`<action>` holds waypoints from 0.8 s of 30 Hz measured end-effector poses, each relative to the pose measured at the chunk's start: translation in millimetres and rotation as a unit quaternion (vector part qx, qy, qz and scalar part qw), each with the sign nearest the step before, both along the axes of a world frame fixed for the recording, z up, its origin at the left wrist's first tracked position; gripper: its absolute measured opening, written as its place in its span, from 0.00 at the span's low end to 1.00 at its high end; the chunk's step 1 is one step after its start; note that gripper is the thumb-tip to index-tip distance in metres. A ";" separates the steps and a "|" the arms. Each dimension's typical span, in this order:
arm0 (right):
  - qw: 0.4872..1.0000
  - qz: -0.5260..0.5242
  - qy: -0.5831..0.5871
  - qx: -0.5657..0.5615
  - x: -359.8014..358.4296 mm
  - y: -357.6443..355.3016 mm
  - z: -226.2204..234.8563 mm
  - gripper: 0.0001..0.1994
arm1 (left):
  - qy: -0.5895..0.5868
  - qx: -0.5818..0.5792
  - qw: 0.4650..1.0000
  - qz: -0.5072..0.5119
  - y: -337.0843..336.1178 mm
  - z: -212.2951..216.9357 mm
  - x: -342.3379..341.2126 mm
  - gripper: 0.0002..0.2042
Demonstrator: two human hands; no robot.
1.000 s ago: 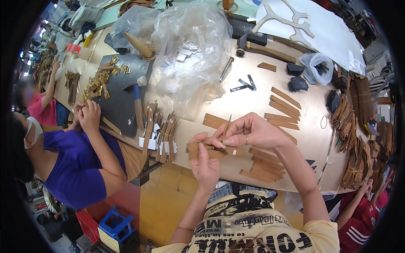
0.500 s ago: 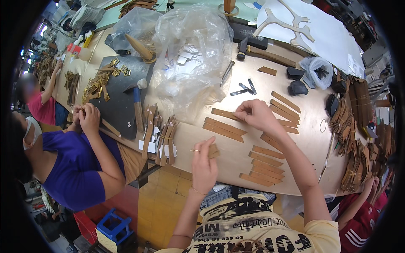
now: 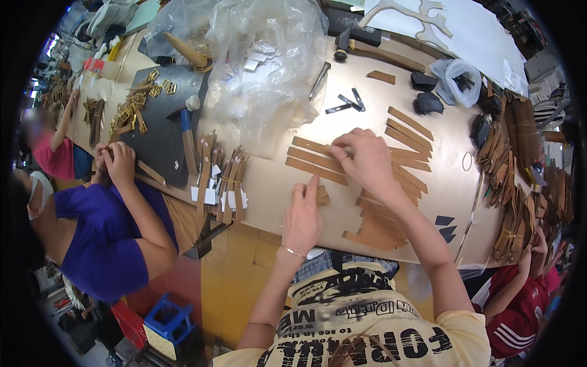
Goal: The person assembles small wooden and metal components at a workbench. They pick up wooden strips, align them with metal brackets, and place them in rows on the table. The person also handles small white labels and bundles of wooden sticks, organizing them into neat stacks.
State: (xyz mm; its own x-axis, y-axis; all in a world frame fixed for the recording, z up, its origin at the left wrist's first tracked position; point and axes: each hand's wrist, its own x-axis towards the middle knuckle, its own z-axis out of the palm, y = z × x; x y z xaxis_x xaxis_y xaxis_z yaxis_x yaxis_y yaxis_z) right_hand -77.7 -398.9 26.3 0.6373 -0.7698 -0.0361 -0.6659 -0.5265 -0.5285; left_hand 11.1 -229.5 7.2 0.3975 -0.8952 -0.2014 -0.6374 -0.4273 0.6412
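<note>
My right hand (image 3: 365, 160) bends over the right end of a brown leather strip (image 3: 309, 145), thumb and fingers closed on it. Two more strips lie just below, a middle leather strip (image 3: 306, 156) and a lower leather strip (image 3: 317, 171), side by side on the table. My left hand (image 3: 302, 215) is near the lower strip, its fingers closed around a small tan leather piece (image 3: 323, 195) that shows beside them. To the right and under my right forearm, several more strips (image 3: 409, 123) lie in slanted rows, a lower group (image 3: 373, 237) near the table edge.
A hammer (image 3: 382, 54), small black metal pieces (image 3: 347, 102) and a clear plastic bag (image 3: 263, 79) with white tags lie beyond my hands. Bundled strips (image 3: 230, 183) are at left, hanging strips (image 3: 510, 238) at right. A co-worker in purple (image 3: 116, 238) sits at left.
My right hand has brought the top strip in close alongside the other two. My left hand has come nearer to them. Dark pieces by my right forearm now show.
</note>
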 end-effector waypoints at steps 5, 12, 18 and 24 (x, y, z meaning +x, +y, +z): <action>0.993 -0.069 -0.064 -0.067 -36.0 0.7 8.3 0.09 | 0.045 -0.141 0.989 0.007 2.6 -0.8 9.5 0.27; 0.922 -0.053 -0.183 0.336 -60.2 46.7 28.4 0.10 | 0.757 -0.220 0.577 0.214 4.9 26.4 13.8 0.25; 0.770 0.004 -0.264 0.580 -43.4 71.9 22.8 0.18 | 0.689 -0.266 0.633 0.230 4.1 33.2 10.0 0.24; 0.782 -0.013 -0.230 0.579 -39.7 77.6 27.6 0.12 | 0.644 -0.259 0.676 0.247 12.4 30.0 8.4 0.24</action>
